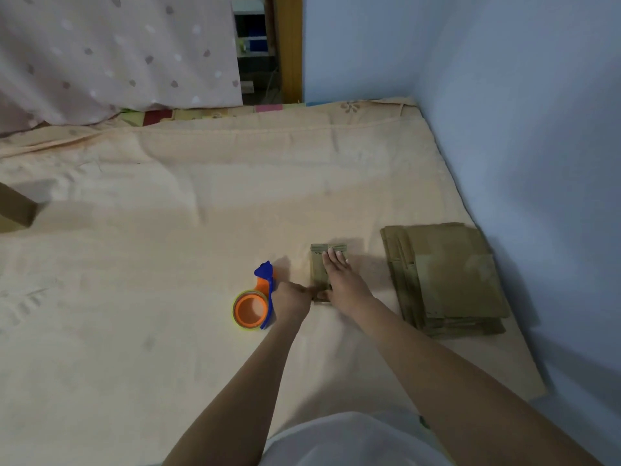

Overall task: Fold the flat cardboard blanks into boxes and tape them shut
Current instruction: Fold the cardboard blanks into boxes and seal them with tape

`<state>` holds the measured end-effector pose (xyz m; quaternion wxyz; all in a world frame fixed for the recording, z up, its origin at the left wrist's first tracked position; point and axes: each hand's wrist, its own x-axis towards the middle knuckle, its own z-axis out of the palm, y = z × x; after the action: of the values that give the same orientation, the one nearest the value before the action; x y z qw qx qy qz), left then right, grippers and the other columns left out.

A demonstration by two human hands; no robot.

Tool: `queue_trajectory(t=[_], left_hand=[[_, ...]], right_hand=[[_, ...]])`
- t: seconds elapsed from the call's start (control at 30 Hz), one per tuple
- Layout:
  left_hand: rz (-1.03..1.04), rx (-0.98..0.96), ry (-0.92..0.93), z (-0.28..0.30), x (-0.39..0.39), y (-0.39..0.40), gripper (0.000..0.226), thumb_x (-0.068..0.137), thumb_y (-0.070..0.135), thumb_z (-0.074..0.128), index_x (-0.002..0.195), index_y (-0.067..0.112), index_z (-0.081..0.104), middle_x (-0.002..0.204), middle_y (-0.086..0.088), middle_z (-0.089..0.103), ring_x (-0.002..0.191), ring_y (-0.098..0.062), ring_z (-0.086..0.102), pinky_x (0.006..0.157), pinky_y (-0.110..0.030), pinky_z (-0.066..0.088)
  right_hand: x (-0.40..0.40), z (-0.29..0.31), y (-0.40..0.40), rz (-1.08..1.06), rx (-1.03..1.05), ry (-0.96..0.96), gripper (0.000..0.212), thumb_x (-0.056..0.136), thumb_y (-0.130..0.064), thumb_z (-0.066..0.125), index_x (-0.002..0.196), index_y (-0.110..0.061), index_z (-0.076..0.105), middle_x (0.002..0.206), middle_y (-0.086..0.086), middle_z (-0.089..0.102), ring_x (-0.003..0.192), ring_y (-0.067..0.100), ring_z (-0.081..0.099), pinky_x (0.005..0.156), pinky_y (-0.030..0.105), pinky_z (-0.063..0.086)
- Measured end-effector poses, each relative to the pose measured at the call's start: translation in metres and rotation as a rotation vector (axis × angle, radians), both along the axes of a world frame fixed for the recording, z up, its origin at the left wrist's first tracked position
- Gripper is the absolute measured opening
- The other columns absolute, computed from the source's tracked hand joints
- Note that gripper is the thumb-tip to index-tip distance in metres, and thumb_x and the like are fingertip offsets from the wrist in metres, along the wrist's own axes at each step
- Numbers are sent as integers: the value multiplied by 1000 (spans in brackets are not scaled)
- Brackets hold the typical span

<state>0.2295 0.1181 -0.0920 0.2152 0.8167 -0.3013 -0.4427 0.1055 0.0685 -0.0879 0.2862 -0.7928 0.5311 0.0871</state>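
Note:
A small brown cardboard box (pixel 318 267) lies on the peach bedsheet (pixel 168 213). My right hand (pixel 339 280) lies flat on top of it with the fingers straight, pressing down. My left hand (pixel 292 301) is at the box's near left corner, and its fingertips touch the edge there. Whether they pinch tape or cardboard is too small to tell. A tape dispenser (pixel 255 302) with a blue handle and an orange core lies just left of my left hand. A stack of flat cardboard blanks (pixel 447 277) sits to the right of the box.
A blue wall (pixel 521 112) borders the bed on the right and at the back. A pale dotted curtain (pixel 117 52) hangs at the back left. Part of another cardboard box (pixel 15 206) shows at the left edge.

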Motion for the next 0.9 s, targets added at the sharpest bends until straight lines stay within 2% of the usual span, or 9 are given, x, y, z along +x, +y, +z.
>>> queue_trajectory(t=[0.1,0.2,0.3,0.4,0.5,0.6,0.73,0.83,0.9], left_hand=[[-29,-61,-33,1,1,0,16,90,6,63,76,10,71,70,-3,62,57,-14,50,47,-25,36],[-41,-127,-76,2,-3,3,19,89,2,61,80,18,57,65,0,58,55,-13,51,47,-26,39],[-221,-183,-230,-1,-7,7,20,89,0,56,92,18,46,66,-2,54,58,-15,49,47,-28,37],[-401,-322,-330,-8,-8,8,25,84,-4,53,98,16,55,86,-7,55,74,-24,55,62,-37,52],[-513,-334,-298,-14,-6,7,32,89,-2,52,113,12,66,100,-11,58,88,-29,60,78,-39,55],[-623,-330,-323,-17,2,8,37,91,-5,51,119,9,69,118,-15,61,106,-32,60,88,-35,51],[-880,-316,-361,-22,26,12,59,92,-9,49,141,24,55,150,-9,40,133,-30,41,105,-34,43],[-960,-353,-377,-21,38,16,57,96,1,56,147,24,47,154,-7,35,139,-29,32,113,-34,36],[-957,-393,-373,-22,40,16,59,94,5,62,148,24,45,151,-9,39,138,-30,33,111,-33,36]], right_hand=[[-8,5,-1,-24,-19,-70,76,102,-15,51,161,-15,3,169,1,-5,155,19,-3,124,32,10],[-28,10,3,-62,-126,-136,72,98,3,43,161,-20,15,169,-2,7,154,19,10,123,36,24],[-56,10,12,-127,-91,-141,63,99,-5,48,157,-23,31,160,2,33,144,24,37,115,34,35],[-76,3,16,-83,-65,-148,67,94,2,47,153,-29,40,148,2,52,128,24,56,106,34,45],[-78,-1,19,-39,-73,-185,70,92,5,48,152,-30,41,150,-2,50,130,18,54,109,32,44],[-77,-1,17,-14,-48,-200,60,95,5,48,149,-21,47,149,6,52,130,24,55,110,36,43],[-85,-2,16,-15,-9,-176,59,95,3,55,149,-19,46,142,10,57,121,25,61,103,27,45],[-83,-3,18,-19,-3,-189,59,95,-2,63,149,-18,47,143,8,57,120,21,61,93,12,36],[-81,-2,17,-29,-3,-208,57,94,-3,65,147,-16,50,142,9,58,118,21,63,92,13,37]])
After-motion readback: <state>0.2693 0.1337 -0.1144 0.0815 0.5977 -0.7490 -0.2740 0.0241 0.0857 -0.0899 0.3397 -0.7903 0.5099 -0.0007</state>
